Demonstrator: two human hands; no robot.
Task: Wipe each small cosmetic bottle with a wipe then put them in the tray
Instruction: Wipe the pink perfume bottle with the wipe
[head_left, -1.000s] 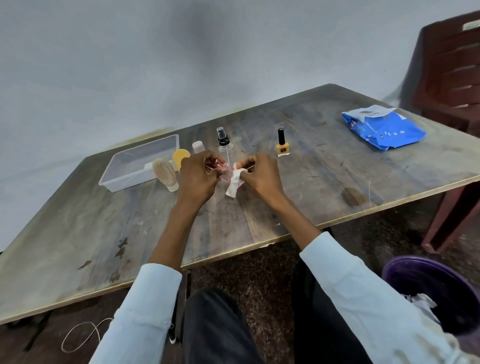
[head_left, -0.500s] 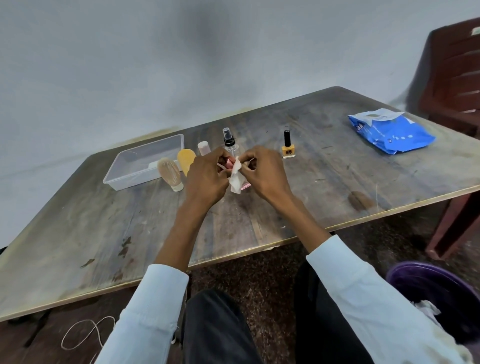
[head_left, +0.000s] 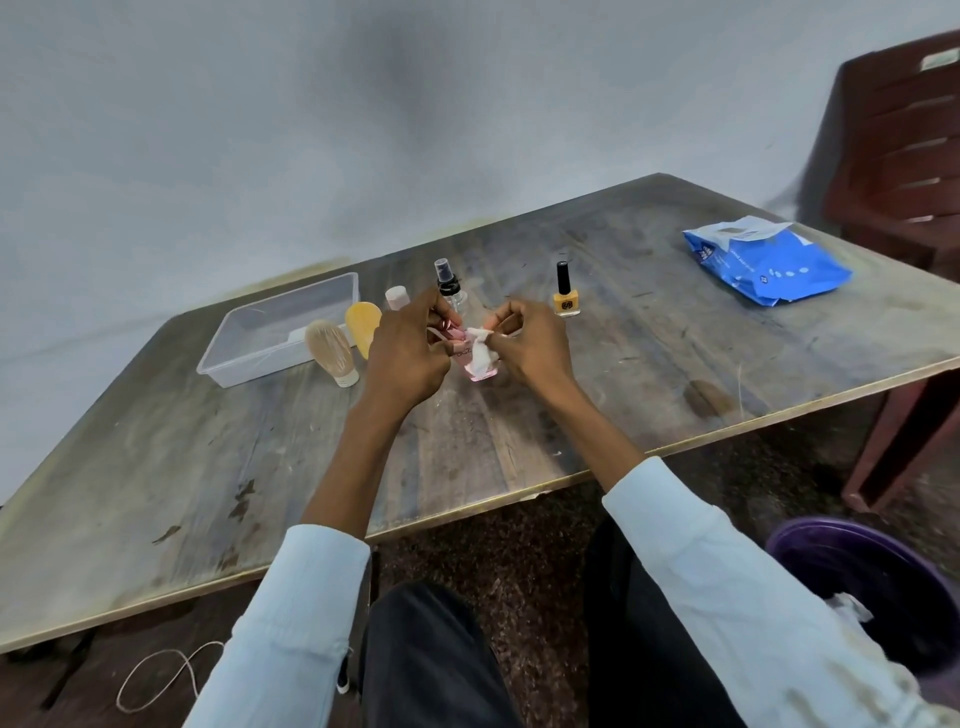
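My left hand (head_left: 410, 353) grips a small pink bottle (head_left: 480, 372) by its top, just above the table. My right hand (head_left: 532, 343) pinches a crumpled white wipe (head_left: 480, 353) and holds it against the bottle's side. Behind my hands stand a clear spray bottle (head_left: 448, 286), a pale pink bottle (head_left: 397, 298) and a yellow nail polish bottle (head_left: 565, 299). A beige tube (head_left: 332, 352) and a yellow tube (head_left: 363, 327) stand beside the clear plastic tray (head_left: 270, 358) at the left.
A blue wipe pack (head_left: 763, 265) lies at the table's far right. A dark red chair (head_left: 904, 156) stands behind it. A purple bin (head_left: 872, 587) with used wipes sits on the floor at the right. The table's front edge (head_left: 519, 499) runs near my knees.
The pink bottle has turned more upright between my hands and the wipe has shifted along its side. Both hands stay in the same spot above the table.
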